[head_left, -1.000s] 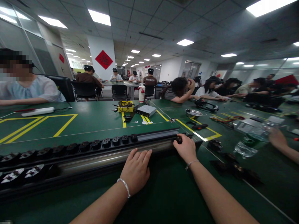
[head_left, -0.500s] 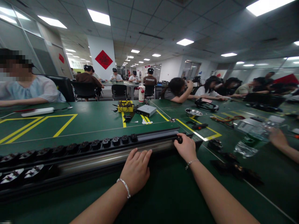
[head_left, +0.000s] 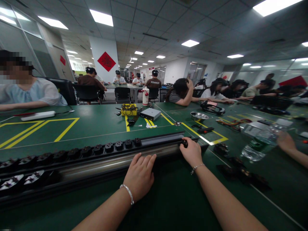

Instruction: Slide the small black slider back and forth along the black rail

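Note:
A long dark metal rail (head_left: 101, 162) lies across the green table in front of me, with a row of small black parts (head_left: 96, 149) seated along its upper groove. My left hand (head_left: 140, 175) rests flat on the rail's near edge, fingers stretched out and together. My right hand (head_left: 192, 152) is at the rail's right end, fingers pinched on a small black part (head_left: 184, 143) there. Both wrists wear thin bracelets.
Loose black parts (head_left: 240, 173) lie right of my right arm. A clear water bottle (head_left: 258, 141) lies on its side by another person's hand (head_left: 286, 142). A yellow box (head_left: 129, 109), grey box (head_left: 150, 114) and metal bowl (head_left: 199, 116) sit farther back. Several people sit around.
My hands and the rail stay put. The view dips very slightly; a seated person across the table shifts an arm at the head.

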Tool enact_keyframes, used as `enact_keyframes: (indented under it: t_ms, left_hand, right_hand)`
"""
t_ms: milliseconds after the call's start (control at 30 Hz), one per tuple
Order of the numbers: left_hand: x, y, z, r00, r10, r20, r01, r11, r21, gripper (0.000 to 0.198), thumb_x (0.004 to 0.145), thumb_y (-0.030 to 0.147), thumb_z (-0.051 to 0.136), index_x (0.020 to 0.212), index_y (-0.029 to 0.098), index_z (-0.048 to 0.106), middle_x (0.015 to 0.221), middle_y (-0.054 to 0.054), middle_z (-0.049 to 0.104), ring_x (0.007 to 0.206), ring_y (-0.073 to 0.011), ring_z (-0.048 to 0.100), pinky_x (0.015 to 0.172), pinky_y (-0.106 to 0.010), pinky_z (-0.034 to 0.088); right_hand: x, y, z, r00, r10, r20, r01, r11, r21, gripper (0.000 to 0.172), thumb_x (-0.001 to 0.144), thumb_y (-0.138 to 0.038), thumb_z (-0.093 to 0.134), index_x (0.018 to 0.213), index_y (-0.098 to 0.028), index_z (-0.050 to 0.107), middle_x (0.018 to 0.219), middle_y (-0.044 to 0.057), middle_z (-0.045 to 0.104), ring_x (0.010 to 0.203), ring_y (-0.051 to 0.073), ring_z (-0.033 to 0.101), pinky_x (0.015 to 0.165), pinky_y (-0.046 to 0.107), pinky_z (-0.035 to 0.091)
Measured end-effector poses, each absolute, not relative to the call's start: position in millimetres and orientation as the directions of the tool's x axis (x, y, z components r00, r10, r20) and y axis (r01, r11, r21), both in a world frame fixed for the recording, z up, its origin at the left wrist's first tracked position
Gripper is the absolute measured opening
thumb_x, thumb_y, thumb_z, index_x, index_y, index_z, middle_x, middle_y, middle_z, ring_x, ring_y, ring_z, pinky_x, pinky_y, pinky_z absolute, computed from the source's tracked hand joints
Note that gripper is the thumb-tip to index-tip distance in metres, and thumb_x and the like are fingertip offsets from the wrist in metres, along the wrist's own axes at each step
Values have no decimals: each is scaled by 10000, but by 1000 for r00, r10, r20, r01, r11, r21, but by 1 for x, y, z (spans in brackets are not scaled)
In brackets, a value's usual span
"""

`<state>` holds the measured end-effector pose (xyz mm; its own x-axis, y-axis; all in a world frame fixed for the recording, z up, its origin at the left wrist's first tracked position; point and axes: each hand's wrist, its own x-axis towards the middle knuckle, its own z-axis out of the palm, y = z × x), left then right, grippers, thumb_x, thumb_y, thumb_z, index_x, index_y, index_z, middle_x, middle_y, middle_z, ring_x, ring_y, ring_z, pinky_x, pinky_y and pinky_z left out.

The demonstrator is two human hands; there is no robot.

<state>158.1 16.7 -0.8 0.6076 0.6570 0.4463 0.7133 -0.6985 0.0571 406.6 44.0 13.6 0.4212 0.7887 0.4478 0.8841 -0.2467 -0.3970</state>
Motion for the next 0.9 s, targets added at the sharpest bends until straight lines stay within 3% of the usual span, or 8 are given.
enact_keyframes:
  t_ms: [900]
  left_hand:
    - [158, 17, -1, 607, 654, 451, 718, -695, 41, 545, 769, 229, 484, 1304, 209, 385, 1200, -48, 570, 1065, -186, 514, 1058, -403, 246]
  right_hand:
    - [411, 45, 11, 415, 775, 476, 890, -236, -391, 363, 736, -261, 451, 1066, -189, 583, 999, 79, 633, 969, 227, 550, 891, 382, 359]
